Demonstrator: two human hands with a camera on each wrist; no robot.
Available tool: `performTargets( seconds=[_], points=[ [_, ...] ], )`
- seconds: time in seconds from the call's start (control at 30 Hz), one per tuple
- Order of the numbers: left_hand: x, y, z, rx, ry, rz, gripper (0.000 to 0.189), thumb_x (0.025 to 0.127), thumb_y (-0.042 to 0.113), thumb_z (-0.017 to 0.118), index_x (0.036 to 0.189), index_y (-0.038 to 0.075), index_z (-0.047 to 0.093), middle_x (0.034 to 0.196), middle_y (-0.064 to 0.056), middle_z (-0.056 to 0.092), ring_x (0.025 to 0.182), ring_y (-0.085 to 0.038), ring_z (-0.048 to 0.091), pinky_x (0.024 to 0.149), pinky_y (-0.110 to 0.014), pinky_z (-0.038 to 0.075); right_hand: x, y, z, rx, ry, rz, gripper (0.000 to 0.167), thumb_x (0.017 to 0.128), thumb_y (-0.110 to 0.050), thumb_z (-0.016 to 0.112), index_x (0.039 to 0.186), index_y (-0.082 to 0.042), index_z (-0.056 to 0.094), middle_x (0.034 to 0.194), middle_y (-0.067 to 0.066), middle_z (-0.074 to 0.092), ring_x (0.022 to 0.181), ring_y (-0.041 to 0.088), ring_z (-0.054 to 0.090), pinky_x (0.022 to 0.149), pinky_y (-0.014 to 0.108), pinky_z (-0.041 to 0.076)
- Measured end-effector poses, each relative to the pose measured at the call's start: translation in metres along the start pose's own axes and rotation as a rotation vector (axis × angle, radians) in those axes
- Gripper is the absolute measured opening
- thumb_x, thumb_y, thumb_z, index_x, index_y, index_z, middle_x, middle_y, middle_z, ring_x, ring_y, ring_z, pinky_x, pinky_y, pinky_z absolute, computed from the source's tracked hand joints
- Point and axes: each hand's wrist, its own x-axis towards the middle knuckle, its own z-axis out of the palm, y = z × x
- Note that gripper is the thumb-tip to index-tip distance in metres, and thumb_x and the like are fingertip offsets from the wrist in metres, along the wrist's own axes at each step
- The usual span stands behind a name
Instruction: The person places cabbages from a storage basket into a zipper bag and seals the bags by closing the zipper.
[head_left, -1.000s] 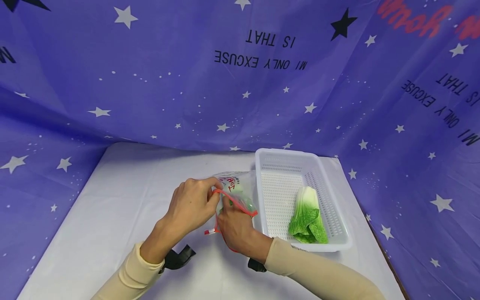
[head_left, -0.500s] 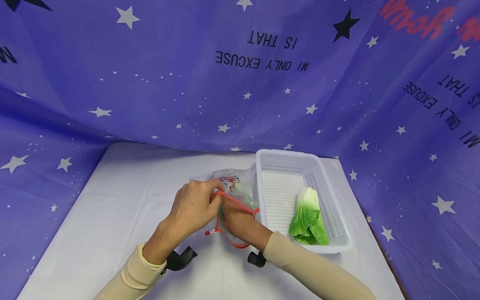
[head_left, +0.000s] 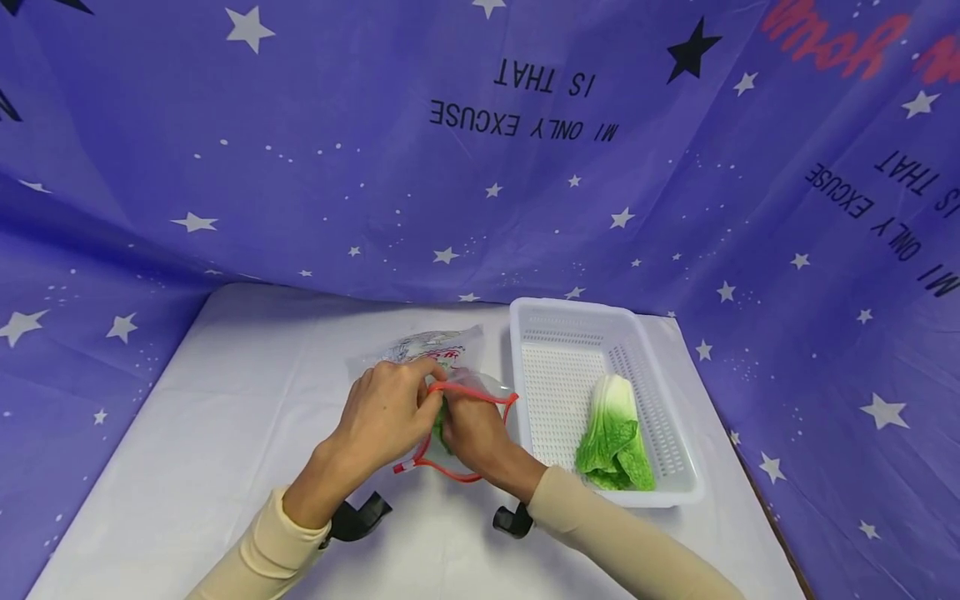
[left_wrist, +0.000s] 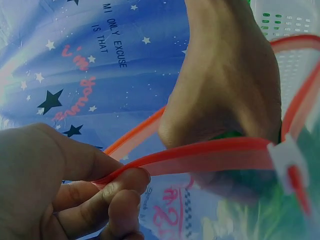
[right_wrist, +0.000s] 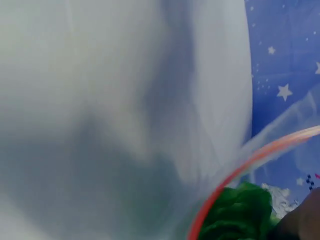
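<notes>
My left hand [head_left: 390, 408] pinches the red zip edge of a clear plastic zip bag [head_left: 431, 342] between thumb and fingers, close up in the left wrist view. The bag's mouth gapes in a red loop, with the white slider [left_wrist: 287, 162] on it. Through this mouth reaches my right hand [head_left: 476, 429], its fingers hidden inside. Green leaves [right_wrist: 240, 212] of a leafy vegetable lie in the bag right beside this hand; I cannot tell whether the fingers grip them.
A white plastic basket [head_left: 551, 483] stands to the right of the bag. In it lies a napa cabbage [head_left: 617, 437], leaves toward me. The white-covered table [head_left: 247, 400] is bounded by purple star-print cloth [head_left: 337, 167] at the back and sides.
The bag has shifted left, away from the basket, and its red mouth has spread wider. My right hand has gone deeper into it. My left hand keeps its pinch almost in place.
</notes>
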Motion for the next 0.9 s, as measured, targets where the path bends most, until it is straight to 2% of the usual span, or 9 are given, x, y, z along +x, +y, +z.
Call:
performTargets(
  seconds=[0.1, 0.17, 0.33, 0.43, 0.53, 0.63, 0.7, 0.77, 0.9],
  points=[
    [0.000, 0.001, 0.000, 0.001, 0.000, -0.006, 0.018, 0.078, 0.006, 0.065, 0.093, 0.012, 0.073, 0.049, 0.018, 0.043, 0.041, -0.006, 0.040, 0.041, -0.029, 0.035, -0.002, -0.009, 0.001, 0.042, 0.006, -0.013, 0.008, 0.082, -0.002, 0.069, 0.081, -0.008, 0.063, 0.072, 0.002, 0.061, 0.068, 0.014, 0.062, 0.058, 0.029, 0.049],
    [0.000, 0.002, 0.000, 0.001, -0.004, -0.009, 0.017, 0.078, 0.006, 0.065, 0.092, 0.012, 0.073, 0.048, 0.017, 0.043, 0.041, -0.006, 0.040, 0.041, -0.029, 0.035, -0.003, -0.014, 0.002, 0.064, 0.002, -0.019, 0.009, 0.080, -0.002, 0.071, 0.082, -0.008, 0.064, 0.070, 0.001, 0.061, 0.067, 0.013, 0.063, 0.056, 0.028, 0.049],
    [-0.001, 0.004, 0.000, 0.010, -0.006, -0.015, 0.014, 0.079, 0.007, 0.066, 0.091, 0.011, 0.073, 0.046, 0.017, 0.041, 0.040, -0.006, 0.040, 0.040, -0.029, 0.034, -0.005, -0.023, 0.003, 0.052, 0.009, -0.061, 0.017, 0.072, -0.001, 0.075, 0.086, -0.005, 0.066, 0.074, 0.004, 0.062, 0.073, 0.018, 0.065, 0.061, 0.030, 0.053],
    [-0.002, 0.004, 0.000, 0.017, -0.004, -0.016, 0.016, 0.078, 0.007, 0.065, 0.091, 0.011, 0.073, 0.044, 0.017, 0.040, 0.040, -0.007, 0.040, 0.039, -0.030, 0.033, -0.007, -0.024, 0.003, 0.033, -0.018, -0.133, 0.026, 0.070, 0.000, 0.075, 0.093, -0.002, 0.065, 0.080, 0.004, 0.062, 0.078, 0.019, 0.063, 0.068, 0.030, 0.052],
    [-0.002, 0.003, -0.001, 0.020, -0.009, -0.021, 0.016, 0.077, 0.006, 0.064, 0.091, 0.011, 0.072, 0.044, 0.016, 0.040, 0.041, -0.007, 0.040, 0.039, -0.029, 0.034, -0.010, -0.019, 0.003, 0.045, -0.111, -0.293, 0.028, 0.070, -0.001, 0.074, 0.096, -0.003, 0.064, 0.088, 0.003, 0.061, 0.084, 0.017, 0.058, 0.078, 0.028, 0.048],
    [-0.003, 0.001, -0.002, 0.025, -0.014, -0.036, 0.015, 0.078, 0.006, 0.064, 0.090, 0.011, 0.072, 0.044, 0.017, 0.041, 0.040, -0.007, 0.041, 0.039, -0.029, 0.035, -0.012, -0.013, 0.002, 0.104, -0.265, -0.446, 0.015, 0.077, -0.005, 0.072, 0.092, -0.007, 0.068, 0.090, -0.001, 0.061, 0.089, 0.013, 0.053, 0.085, 0.024, 0.042],
    [-0.003, 0.000, -0.003, 0.026, -0.019, -0.053, 0.014, 0.079, 0.006, 0.063, 0.089, 0.011, 0.071, 0.044, 0.017, 0.042, 0.040, -0.007, 0.041, 0.039, -0.029, 0.035, -0.012, -0.010, 0.000, 0.164, -0.369, -0.478, 0.007, 0.083, -0.008, 0.071, 0.088, -0.012, 0.071, 0.090, -0.005, 0.061, 0.091, 0.010, 0.052, 0.086, 0.020, 0.039],
    [-0.003, -0.001, -0.004, 0.028, -0.021, -0.069, 0.013, 0.079, 0.006, 0.063, 0.089, 0.011, 0.070, 0.044, 0.016, 0.041, 0.039, -0.007, 0.041, 0.039, -0.030, 0.035, -0.012, -0.008, -0.004, 0.217, -0.436, -0.477, 0.010, 0.086, -0.009, 0.070, 0.094, -0.014, 0.073, 0.096, -0.006, 0.062, 0.096, 0.009, 0.051, 0.090, 0.018, 0.036],
    [-0.004, -0.001, -0.006, 0.031, -0.027, -0.105, 0.015, 0.079, 0.006, 0.061, 0.091, 0.010, 0.070, 0.044, 0.014, 0.042, 0.038, -0.009, 0.041, 0.039, -0.031, 0.035, -0.013, -0.003, -0.015, 0.223, -0.451, -0.481, 0.026, 0.087, -0.002, 0.064, 0.104, -0.019, 0.071, 0.112, -0.005, 0.057, 0.106, 0.008, 0.049, 0.094, 0.015, 0.035]
  ],
)
